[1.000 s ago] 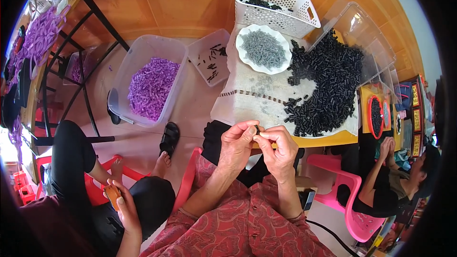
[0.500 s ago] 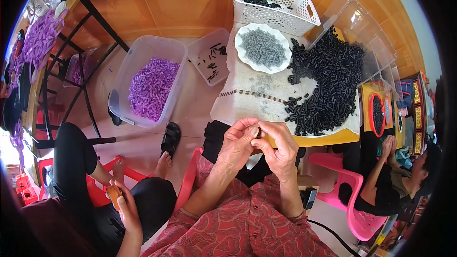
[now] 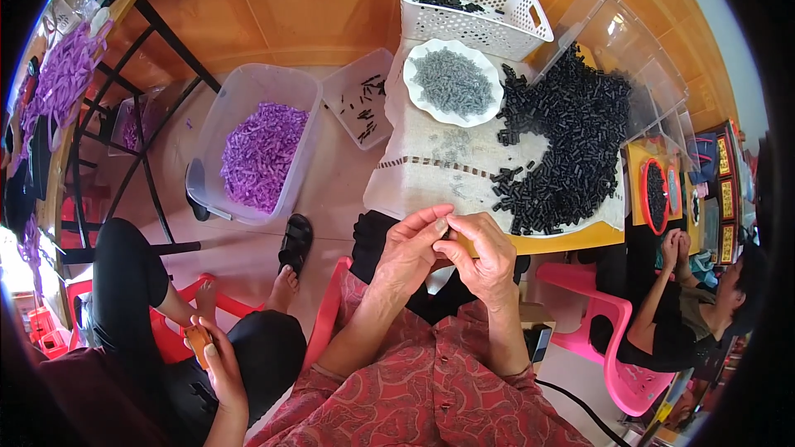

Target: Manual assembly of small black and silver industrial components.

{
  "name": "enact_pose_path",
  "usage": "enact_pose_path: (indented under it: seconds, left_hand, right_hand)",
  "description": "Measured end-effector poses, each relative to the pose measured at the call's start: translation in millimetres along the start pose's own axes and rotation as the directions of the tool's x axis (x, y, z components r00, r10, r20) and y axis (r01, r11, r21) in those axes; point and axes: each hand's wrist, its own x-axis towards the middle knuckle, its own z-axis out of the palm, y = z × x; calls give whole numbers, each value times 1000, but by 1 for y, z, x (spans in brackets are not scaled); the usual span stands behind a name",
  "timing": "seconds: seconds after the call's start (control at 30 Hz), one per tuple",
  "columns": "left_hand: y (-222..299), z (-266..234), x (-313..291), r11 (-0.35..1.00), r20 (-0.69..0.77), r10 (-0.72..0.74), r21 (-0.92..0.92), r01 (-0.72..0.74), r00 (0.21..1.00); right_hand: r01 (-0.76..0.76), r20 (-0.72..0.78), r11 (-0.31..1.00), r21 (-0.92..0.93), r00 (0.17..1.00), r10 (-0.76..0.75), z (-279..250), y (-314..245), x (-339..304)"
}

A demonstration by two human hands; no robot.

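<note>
My left hand (image 3: 409,253) and my right hand (image 3: 482,258) meet in front of the table's near edge. Their thumbs and fingertips pinch one small black piece (image 3: 448,234) together; the fingers cover most of it. Just beyond them, a pile of short black tubular pieces (image 3: 571,149) spreads over the right part of the cloth (image 3: 431,180). Behind that cloth's bare part, a white scalloped plate (image 3: 414,98) holds a heap of small grey translucent pieces (image 3: 453,83).
A white perforated basket (image 3: 472,29) stands at the back, and a clear bin (image 3: 650,54) lies tipped beside the pile. On the left floor are a tub (image 3: 310,128) of purple pieces and a shallow tray (image 3: 339,87). One person (image 3: 190,348) sits left, another (image 3: 687,306) right.
My fingertips have closed further over the small black piece, so less of it shows. The whole view has shifted slightly; the piles look the same.
</note>
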Motion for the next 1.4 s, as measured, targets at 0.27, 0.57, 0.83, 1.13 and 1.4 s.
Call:
enact_pose_path:
  seconds: [0.27,0.57,0.83,1.13,1.4]
  left_hand:
    - [6,-11,1,962,327,104,207,-179,939]
    - [1,-17,2,921,226,132,332,-204,965]
    - [0,-11,1,944,275,136,254,-208,952]
    - [-3,-9,3,987,216,139,50,-153,966]
    - [-7,-5,4,990,206,125,39,-136,971]
  right_hand:
    - [23,-84,999,27,996,-21,-6,-1,3]
    - [65,-130,998,-22,989,-67,2,4,-1]
    - [-8,-137,1000,15,990,10,-1,0,-1]
    - [-14,-93,998,63,995,20,-4,-4,-1]
    - [9,-121,997,78,993,0,-8,0,-3]
